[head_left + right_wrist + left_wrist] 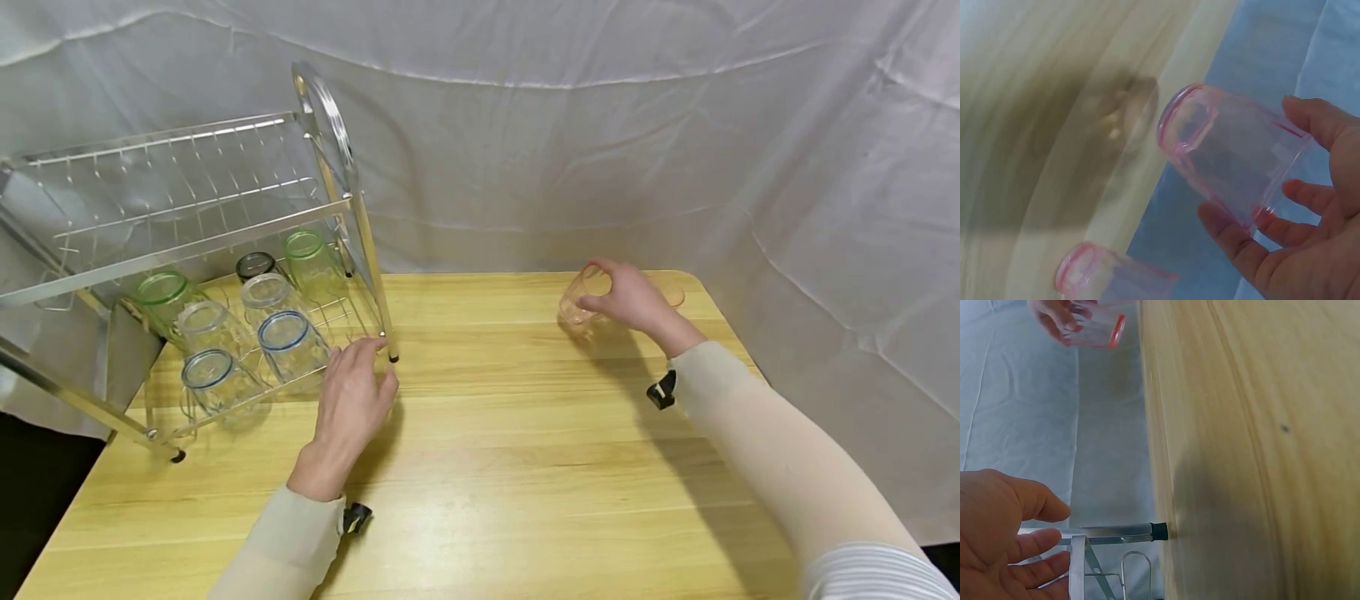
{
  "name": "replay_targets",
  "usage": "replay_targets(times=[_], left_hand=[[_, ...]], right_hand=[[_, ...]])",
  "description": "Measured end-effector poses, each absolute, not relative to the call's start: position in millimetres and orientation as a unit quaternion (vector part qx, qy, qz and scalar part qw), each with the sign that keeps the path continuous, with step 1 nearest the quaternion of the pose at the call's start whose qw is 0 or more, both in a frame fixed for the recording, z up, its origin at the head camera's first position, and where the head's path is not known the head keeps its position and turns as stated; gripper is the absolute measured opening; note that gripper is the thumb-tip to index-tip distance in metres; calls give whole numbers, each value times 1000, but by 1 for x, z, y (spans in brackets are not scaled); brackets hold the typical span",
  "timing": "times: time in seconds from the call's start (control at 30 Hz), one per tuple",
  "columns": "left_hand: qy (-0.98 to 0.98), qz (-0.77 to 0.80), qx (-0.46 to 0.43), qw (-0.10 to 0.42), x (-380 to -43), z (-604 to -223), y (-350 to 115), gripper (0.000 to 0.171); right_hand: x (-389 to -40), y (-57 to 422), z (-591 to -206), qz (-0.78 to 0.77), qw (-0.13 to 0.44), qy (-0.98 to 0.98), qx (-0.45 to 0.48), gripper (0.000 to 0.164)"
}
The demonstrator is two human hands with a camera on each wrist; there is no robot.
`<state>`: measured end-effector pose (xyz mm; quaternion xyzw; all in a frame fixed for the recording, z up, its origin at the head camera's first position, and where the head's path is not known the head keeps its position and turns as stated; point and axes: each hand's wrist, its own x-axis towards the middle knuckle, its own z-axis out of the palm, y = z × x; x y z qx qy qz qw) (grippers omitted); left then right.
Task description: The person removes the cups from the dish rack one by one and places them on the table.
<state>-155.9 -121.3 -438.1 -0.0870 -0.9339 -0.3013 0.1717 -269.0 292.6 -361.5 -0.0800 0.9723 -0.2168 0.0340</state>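
One pink cup point(1241, 147) | in right fingers point(1233, 240) | left fingers point(1035, 545) by rack point(180, 247)

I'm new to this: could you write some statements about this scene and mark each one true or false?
1. The right hand holds a see-through pink cup. True.
2. The left hand holds a cup too. False: it is beside the two-tier silver metal rack, with no cup in it.
3. A second see-through pink cup is near the right hand. True.
4. Two see-through blue-rimmed cups sit on the rack's upper level. False: they are on the lower level.
5. The rack stands to the person's left. True.
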Motion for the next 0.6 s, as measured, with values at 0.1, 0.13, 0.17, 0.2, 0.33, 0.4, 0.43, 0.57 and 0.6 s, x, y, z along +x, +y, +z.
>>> replay_targets(times=[0.1, 0.13, 0.17, 0.2, 0.33, 0.4, 0.43, 0.57, 0.6], left_hand=[[-935, -301, -86, 165, -155, -437, -122, 44], [-936, -301, -86, 162, -155, -437, -122, 44], [-936, -301, -86, 159, -155, -437, -122, 45], [-937, -302, -85, 157, -155, -437, -122, 45], [-938, -301, -85, 151, -155, -437, -122, 47], [-938, -300, -85, 151, -155, -437, -121, 47], [-938, -299, -85, 151, -155, -437, -122, 47], [-939, -297, -84, 150, -155, -437, -122, 46], [-940, -297, -83, 149, -155, -437, -122, 46]], right_hand=[[-274, 296, -361, -189, 43, 979, -69, 71], [-276, 297, -362, -181, 45, 980, -66, 72], [-278, 299, -363, -174, 47, 982, -62, 73], [-280, 300, -364, -168, 50, 983, -58, 73], [-285, 304, -369, -149, 55, 986, -51, 71], [-287, 305, -371, -139, 59, 987, -50, 70], [-288, 305, -372, -134, 61, 988, -49, 71], [-292, 305, -374, -123, 68, 989, -45, 74], [-292, 305, -374, -122, 69, 989, -44, 74]])
